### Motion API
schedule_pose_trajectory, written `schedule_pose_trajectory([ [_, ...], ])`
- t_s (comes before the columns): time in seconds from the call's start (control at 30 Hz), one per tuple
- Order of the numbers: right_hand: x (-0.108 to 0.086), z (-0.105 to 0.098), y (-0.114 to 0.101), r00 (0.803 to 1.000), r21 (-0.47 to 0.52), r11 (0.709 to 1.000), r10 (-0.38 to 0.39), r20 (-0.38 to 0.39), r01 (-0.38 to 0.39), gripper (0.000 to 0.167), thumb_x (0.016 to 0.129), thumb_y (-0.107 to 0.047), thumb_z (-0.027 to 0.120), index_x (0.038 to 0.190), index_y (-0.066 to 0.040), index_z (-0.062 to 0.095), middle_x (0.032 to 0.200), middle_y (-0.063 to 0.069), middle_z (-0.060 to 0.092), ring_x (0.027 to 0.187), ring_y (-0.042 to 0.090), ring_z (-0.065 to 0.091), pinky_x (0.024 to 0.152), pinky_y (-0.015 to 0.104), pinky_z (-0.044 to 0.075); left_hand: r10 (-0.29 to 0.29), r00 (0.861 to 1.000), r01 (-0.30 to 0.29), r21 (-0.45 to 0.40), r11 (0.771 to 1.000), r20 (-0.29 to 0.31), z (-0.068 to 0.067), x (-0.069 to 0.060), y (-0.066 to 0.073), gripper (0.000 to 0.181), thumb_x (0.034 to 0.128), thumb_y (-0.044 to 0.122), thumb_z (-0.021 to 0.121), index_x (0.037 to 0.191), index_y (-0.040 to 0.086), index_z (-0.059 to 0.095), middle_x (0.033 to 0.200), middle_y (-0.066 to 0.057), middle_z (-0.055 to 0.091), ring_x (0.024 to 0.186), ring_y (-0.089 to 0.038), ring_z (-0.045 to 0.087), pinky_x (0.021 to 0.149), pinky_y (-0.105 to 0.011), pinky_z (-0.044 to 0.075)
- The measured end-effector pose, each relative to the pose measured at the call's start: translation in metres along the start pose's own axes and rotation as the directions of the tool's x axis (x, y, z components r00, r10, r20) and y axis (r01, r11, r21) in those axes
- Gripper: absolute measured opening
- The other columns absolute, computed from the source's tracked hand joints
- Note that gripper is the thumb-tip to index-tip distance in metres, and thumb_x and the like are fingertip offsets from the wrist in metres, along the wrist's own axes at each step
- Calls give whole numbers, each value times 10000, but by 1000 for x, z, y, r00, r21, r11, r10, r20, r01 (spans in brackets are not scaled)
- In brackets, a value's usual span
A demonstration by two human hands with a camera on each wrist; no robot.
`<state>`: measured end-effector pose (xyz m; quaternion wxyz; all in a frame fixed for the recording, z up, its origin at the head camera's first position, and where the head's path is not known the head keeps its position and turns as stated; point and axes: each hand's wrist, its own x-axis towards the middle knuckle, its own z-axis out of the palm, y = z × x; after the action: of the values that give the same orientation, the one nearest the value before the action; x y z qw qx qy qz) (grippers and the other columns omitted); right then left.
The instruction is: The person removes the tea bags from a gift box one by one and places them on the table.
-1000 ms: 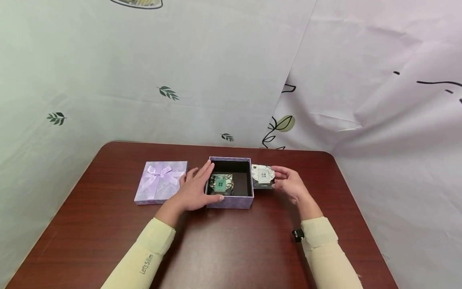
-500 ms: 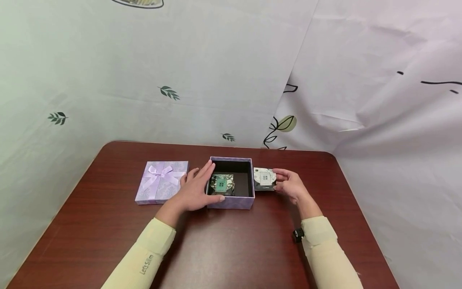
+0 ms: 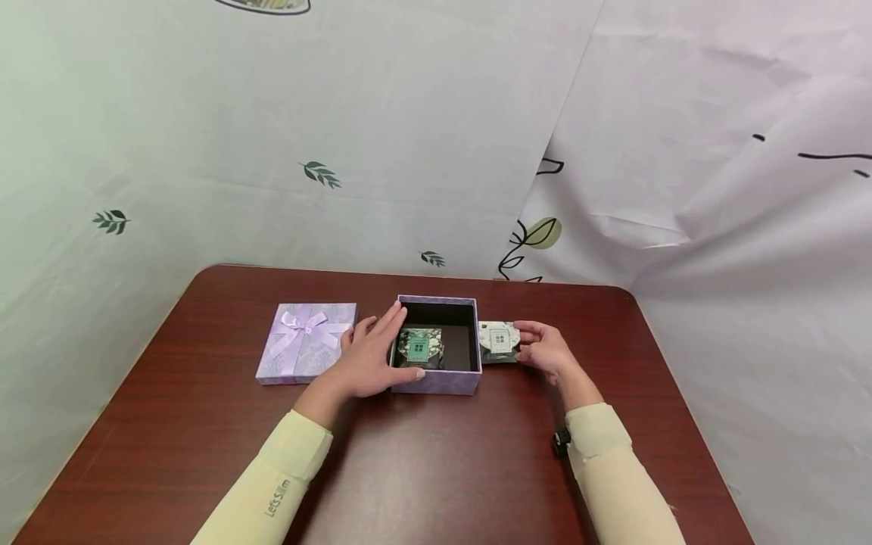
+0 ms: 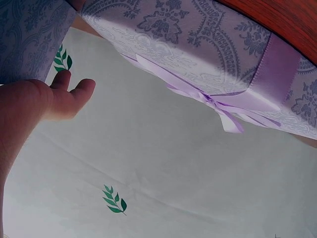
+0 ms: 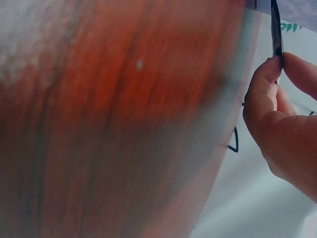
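Two hands on the job, both in the head view. Right hand (image 3: 545,352) pinches the right edge of the white-labelled packet (image 3: 499,342) between thumb and fingers; right wrist view has it nearly edge-on at the fingertips. Packet sits just right of the purple box (image 3: 436,384), label up, its left edge close against the box's right wall; can't tell if the two touch, or if the packet rests on the table (image 3: 436,469). Left hand (image 3: 371,359) lies over the left side of the box, fingers spread and fairly straight, thumb along the front rim; not curled round anything. Box is upright, top uncovered, dark inside. Green-labelled packet (image 3: 418,347) is inside it, in the front left part, label up, bare floor to its right. Purple lid (image 3: 306,344) is off, on the table left of the box, lilac bow (image 3: 304,325) on top. Left hand's outer fingers come right up to the lid's edge in the head view; contact unclear. Both arms in pale yellow sleeves, lettering on the left one. Small black device (image 3: 561,443) at the right wrist. Behind the table: pale backdrop (image 3: 409,113) with leaf prints.
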<state>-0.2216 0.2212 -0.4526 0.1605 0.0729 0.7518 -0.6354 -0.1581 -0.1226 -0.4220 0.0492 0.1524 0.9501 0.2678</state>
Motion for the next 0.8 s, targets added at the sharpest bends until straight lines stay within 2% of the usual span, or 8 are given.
schedule_pose_trajectory([
  [0.2,4,0,2,1000,-39,999,-15,-8,14,683,766,262,551,1404,18,522,1230,219,580,880,216,585,642,280,533,3,1000,-3,5,1000,1,0,1,0,1124,774,781,629,1625,242,131,1664,103,19,1449,-404,127,1040,-687,56],
  [0.43,6,-1,5,999,-151,988,-32,-15,29,628,789,230,559,1386,34,538,1296,259,539,1039,313,536,659,292,506,-1,1000,1,7,1000,2,0,1,0,1119,778,768,637,1625,239,132,1663,105,17,1449,-408,129,1039,-683,60],
  [0.57,5,0,4,998,-253,967,-50,-47,36,574,812,200,555,1361,37,565,1302,264,538,1099,339,513,670,306,485,-4,1000,4,1,1000,4,-1,0,1,1116,782,758,643,1625,230,137,1663,103,15,1450,-410,126,1040,-682,60],
  [0.8,3,1,2,993,-410,912,-68,-93,24,554,821,167,611,1351,8,592,1265,228,569,1115,338,517,742,346,460,-3,1000,3,-4,1000,7,-1,-1,2,1118,782,751,649,1625,223,137,1663,96,20,1445,-420,132,1036,-688,64],
])
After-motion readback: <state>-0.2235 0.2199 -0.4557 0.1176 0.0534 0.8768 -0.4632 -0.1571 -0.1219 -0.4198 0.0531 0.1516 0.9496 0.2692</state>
